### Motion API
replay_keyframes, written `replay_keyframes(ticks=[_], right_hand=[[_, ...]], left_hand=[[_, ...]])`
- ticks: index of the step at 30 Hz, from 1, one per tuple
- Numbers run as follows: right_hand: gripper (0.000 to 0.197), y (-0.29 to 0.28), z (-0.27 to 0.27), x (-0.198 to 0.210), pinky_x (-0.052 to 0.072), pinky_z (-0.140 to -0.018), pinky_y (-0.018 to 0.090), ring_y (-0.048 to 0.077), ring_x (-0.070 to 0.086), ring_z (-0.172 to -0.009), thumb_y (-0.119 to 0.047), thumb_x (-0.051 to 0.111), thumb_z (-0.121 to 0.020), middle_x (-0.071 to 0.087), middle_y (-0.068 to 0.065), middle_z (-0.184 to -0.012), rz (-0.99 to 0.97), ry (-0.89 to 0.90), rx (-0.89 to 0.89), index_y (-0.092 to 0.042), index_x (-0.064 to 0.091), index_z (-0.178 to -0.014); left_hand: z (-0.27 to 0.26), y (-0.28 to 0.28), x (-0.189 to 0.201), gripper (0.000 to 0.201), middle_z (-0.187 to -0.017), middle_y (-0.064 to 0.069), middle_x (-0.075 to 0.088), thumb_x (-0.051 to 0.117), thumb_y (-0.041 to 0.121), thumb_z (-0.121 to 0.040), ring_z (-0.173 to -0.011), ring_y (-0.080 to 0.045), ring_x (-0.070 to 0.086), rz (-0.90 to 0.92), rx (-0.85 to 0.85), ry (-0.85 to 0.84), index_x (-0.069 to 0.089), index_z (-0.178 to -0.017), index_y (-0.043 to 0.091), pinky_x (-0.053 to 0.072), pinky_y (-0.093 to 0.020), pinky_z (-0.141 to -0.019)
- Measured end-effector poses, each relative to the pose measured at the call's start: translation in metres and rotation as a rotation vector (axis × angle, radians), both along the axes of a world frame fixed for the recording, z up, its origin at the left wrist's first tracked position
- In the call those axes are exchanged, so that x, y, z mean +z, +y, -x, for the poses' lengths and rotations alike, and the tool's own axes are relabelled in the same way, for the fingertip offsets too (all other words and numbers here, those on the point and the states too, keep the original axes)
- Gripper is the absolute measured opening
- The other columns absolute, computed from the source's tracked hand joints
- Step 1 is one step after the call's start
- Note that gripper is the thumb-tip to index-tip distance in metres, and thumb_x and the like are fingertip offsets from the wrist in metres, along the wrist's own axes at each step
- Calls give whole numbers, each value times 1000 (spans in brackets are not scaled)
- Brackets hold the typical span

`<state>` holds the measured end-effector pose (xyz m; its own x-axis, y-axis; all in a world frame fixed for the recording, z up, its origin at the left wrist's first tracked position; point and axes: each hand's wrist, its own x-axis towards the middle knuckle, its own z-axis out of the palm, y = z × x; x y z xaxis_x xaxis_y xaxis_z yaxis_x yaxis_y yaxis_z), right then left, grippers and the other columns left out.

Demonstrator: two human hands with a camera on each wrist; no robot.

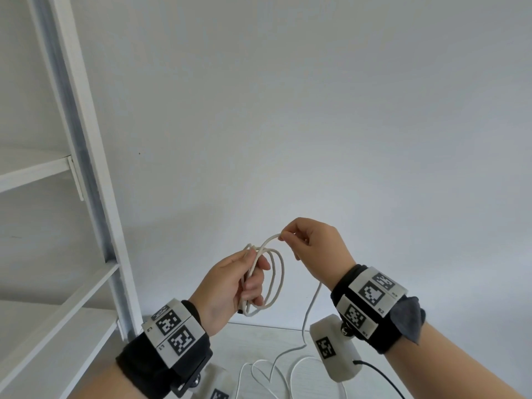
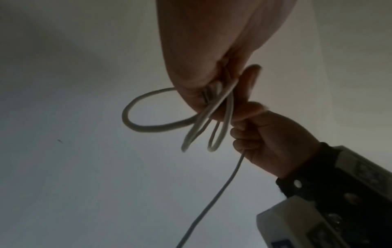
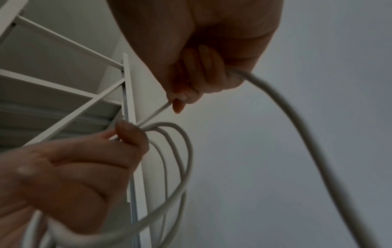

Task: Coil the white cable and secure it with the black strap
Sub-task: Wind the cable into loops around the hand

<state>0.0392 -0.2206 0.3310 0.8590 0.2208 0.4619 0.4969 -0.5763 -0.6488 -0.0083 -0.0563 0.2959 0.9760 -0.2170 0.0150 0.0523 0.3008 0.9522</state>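
The white cable [image 1: 276, 279] is partly wound into several loops held up in the air. My left hand [image 1: 230, 283] grips the bundle of loops, thumb on top [image 3: 127, 132]. A small dark tip shows below that hand's fingers [image 1: 239, 311]. My right hand [image 1: 311, 243] pinches the free run of the white cable [image 3: 275, 94] just right of the loops and holds it above them. From that hand the cable hangs down [image 2: 222, 189] to loose curls on the surface [image 1: 276, 370]. No black strap is clearly in view.
A white shelf unit [image 1: 83, 156] stands at the left, close to my left arm. A plain pale wall [image 1: 316, 110] fills the background. A black wire [image 1: 380, 375] leads from the right wrist camera housing.
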Motion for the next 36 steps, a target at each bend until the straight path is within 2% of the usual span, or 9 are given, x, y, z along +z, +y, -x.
replay_keyframes(ticks=[5, 10, 14, 17, 20, 22, 27, 32, 36], right_hand=[[16, -2, -8, -8, 36, -48, 10, 2, 46, -44, -24, 55, -87, 55, -6, -52, -23, 46, 14, -19, 64, -74], [33, -10, -12, -34, 42, -57, 18, 5, 47, -49, -31, 50, -91, 53, -7, -53, -70, 291, 148, -26, 56, -59], [38, -21, -12, -74, 41, -58, 21, 7, 48, -48, -22, 45, -95, 53, -9, -49, -121, 432, 215, -22, 58, -59], [38, -33, -8, -113, 43, -64, 25, 9, 50, -51, -24, 44, -93, 57, -8, -48, -81, 516, 216, -25, 58, -58], [35, -42, -2, -140, 42, -67, 16, 1, 53, -56, -18, 45, -93, 61, -10, -51, -86, 548, 201, -25, 58, -61], [31, -48, 1, -153, 41, -66, 11, -2, 55, -60, -14, 47, -93, 63, -10, -56, -79, 569, 186, -23, 57, -64], [30, -71, -1, -183, 49, -76, 26, 6, 60, -65, -13, 51, -90, 65, -7, -58, -46, 637, 106, -25, 61, -63], [27, -81, 1, -195, 47, -63, 15, 2, 57, -53, -18, 48, -89, 58, -7, -49, 101, 644, 9, -26, 56, -65], [30, -77, 3, -179, 34, -52, 12, 2, 41, -46, -21, 48, -90, 45, -10, -44, 164, 495, -35, -30, 52, -62]], left_hand=[[1, -2, 4, 31, -52, 5, 22, 43, 37, -92, -41, -9, 17, -16, -55, 19, 50, -73, 13, 22, -20, -39], [-3, 8, 13, 29, -49, 8, 21, 47, 37, -85, -37, -5, 17, 138, -65, 7, 48, -66, 15, 15, -17, -35], [-11, 20, 23, 29, -43, 10, 26, 43, 35, -86, -32, -2, 18, 321, -45, 11, 48, -64, 17, 16, -16, -32], [-21, 34, 36, 29, -41, 10, 28, 42, 35, -86, -40, -6, 8, 449, 3, -16, 49, -63, 18, 18, -16, -31], [-32, 50, 45, 32, -41, 9, 28, 40, 36, -89, -39, -8, 9, 519, 74, -52, 49, -63, 19, 20, -14, -31], [-38, 61, 48, 35, -41, 9, 29, 36, 36, -93, -32, -8, 18, 554, 121, -80, 48, -64, 20, 21, -13, -31], [-45, 87, 59, 33, -42, 8, 30, 35, 37, -94, -32, -6, 28, 596, 196, -153, 46, -67, 22, 24, -14, -33], [-46, 103, 65, 34, -42, 9, 30, 36, 36, -95, -33, -6, 27, 609, 255, -214, 47, -66, 21, 25, -12, -35], [-49, 96, 53, 35, -42, 12, 31, 34, 36, -98, -35, -3, 27, 390, 423, -225, 45, -68, 20, 31, -13, -39]])
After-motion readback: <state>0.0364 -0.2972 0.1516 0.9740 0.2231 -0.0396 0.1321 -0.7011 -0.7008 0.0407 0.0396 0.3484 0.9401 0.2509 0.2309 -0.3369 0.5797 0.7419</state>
